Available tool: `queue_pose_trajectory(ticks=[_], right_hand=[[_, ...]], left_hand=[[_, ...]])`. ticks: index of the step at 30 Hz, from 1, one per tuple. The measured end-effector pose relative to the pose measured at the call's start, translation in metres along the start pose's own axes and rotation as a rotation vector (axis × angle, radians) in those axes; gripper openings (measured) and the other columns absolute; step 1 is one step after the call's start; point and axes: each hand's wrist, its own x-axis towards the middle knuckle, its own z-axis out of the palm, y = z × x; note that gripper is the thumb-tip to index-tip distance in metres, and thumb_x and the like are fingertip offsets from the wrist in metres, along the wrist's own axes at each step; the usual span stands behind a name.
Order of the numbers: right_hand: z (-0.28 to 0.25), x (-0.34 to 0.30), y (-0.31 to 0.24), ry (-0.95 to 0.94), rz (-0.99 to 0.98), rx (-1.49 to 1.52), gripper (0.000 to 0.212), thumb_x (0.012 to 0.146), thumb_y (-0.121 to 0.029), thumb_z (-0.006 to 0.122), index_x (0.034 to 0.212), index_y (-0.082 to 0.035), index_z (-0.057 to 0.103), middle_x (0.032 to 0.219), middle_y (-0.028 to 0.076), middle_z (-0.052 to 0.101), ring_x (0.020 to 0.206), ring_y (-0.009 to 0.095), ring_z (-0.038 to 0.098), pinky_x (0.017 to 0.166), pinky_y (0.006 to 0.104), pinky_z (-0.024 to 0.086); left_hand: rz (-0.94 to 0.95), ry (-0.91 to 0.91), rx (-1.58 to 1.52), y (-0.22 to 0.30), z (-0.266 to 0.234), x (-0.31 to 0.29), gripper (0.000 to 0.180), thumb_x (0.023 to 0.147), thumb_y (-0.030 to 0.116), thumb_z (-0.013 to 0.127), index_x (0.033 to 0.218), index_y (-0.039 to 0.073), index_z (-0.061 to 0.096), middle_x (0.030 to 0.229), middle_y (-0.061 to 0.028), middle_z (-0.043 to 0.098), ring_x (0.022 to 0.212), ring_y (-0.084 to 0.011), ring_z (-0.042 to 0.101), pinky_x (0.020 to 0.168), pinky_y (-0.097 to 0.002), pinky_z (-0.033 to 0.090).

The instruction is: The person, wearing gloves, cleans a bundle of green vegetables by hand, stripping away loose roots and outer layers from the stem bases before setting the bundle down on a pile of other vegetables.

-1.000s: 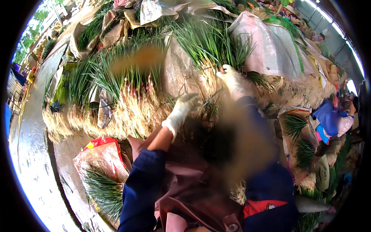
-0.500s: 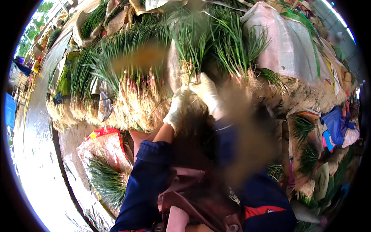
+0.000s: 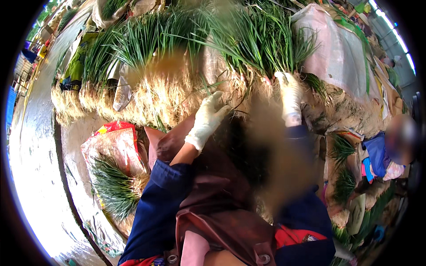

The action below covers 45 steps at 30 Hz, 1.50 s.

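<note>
My left hand [image 3: 206, 120], in a whitish glove, is held just below the hanging roots with fingers apart and nothing in it. My right hand [image 3: 291, 95], gloved likewise, reaches up to the spring onions [image 3: 259, 42] at centre right. Its fingers are stretched out, the tips against the stem bases beside some reddish bulbs. These onions lie with green leaves pointing away and pale stringy roots [image 3: 242, 84] towards me. Further left, a long row of spring onions [image 3: 148, 37] lies the same way, its roots [image 3: 164, 95] hanging over the near edge. A brown blur covers part of my right forearm.
A pinkish-white woven sack [image 3: 328, 53] covers produce at the right. Lower left, a red-edged plastic sack [image 3: 117, 146] lies beside another green bunch [image 3: 115, 186]. Wet pale floor [image 3: 37, 164] runs along the left. At the far right is a person in blue [image 3: 380, 148].
My hands, together at a bunch before, are now apart. The right has moved right, and the bunch's leaves now lie against the right pile. My left hand has let go and dropped back slightly.
</note>
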Motion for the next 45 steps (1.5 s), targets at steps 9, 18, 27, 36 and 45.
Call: queue_pose_trajectory(ticks=[9, 18, 27, 36, 45], right_hand=[[-0.043, -0.025, -0.036, 0.165, -0.42, -0.684, 0.026, 0.078, -0.038, 0.062, 0.092, -0.017, 0.063, 0.089, 0.001, 0.061, 0.085, 0.018, 0.058, 0.079, 0.0359, 0.044], [-0.024, -0.141, -0.017, -0.44, 0.371, 1.13, 0.035, 0.078, -0.034, 0.068, 0.096, -0.004, 0.062, 0.097, 0.008, 0.063, 0.087, 0.017, 0.059, 0.075, 0.0303, 0.049], [0.005, -0.141, -0.063, -0.93, 0.754, 1.637, 0.049, 0.089, -0.041, 0.05, 0.122, -0.004, 0.05, 0.098, 0.005, 0.061, 0.062, 0.008, 0.055, 0.041, 0.0219, 0.045], [0.026, -0.152, -0.078, -0.685, 0.876, 1.397, 0.026, 0.088, -0.025, 0.054, 0.105, -0.005, 0.057, 0.075, 0.001, 0.057, 0.054, 0.011, 0.05, 0.045, 0.0237, 0.042], [0.025, -0.148, -0.092, -0.459, 0.815, 1.388, 0.025, 0.091, -0.034, 0.047, 0.095, -0.01, 0.053, 0.065, -0.002, 0.049, 0.049, 0.009, 0.045, 0.039, 0.0194, 0.036]], left_hand=[[-0.113, -0.3, -0.486, 0.075, 0.009, -0.026, 0.036, 0.088, 0.03, 0.058, 0.111, 0.002, 0.059, 0.097, -0.002, 0.062, 0.084, -0.0087, 0.056, 0.073, -0.0219, 0.045], [-0.414, -0.508, -1.123, 0.026, 0.034, -0.045, 0.028, 0.091, 0.018, 0.049, 0.108, -0.003, 0.056, 0.096, -0.0091, 0.063, 0.08, -0.0179, 0.059, 0.071, -0.0272, 0.047], [-0.481, -0.451, -1.248, -0.001, 0.027, -0.087, 0.026, 0.091, 0.015, 0.049, 0.107, -0.004, 0.057, 0.075, -0.0045, 0.058, 0.061, -0.0137, 0.054, 0.056, -0.0227, 0.046], [-0.441, -0.262, -1.163, -0.001, 0.016, -0.095, 0.018, 0.091, 0.015, 0.048, 0.096, 0.0, 0.057, 0.072, -0.0021, 0.054, 0.057, -0.011, 0.046, 0.051, -0.0212, 0.037], [-0.535, -0.367, -1.156, 0.018, 0.008, -0.101, 0.016, 0.091, 0.017, 0.05, 0.097, 0.002, 0.054, 0.067, 0.0002, 0.047, 0.054, -0.0086, 0.038, 0.051, -0.0208, 0.033]])
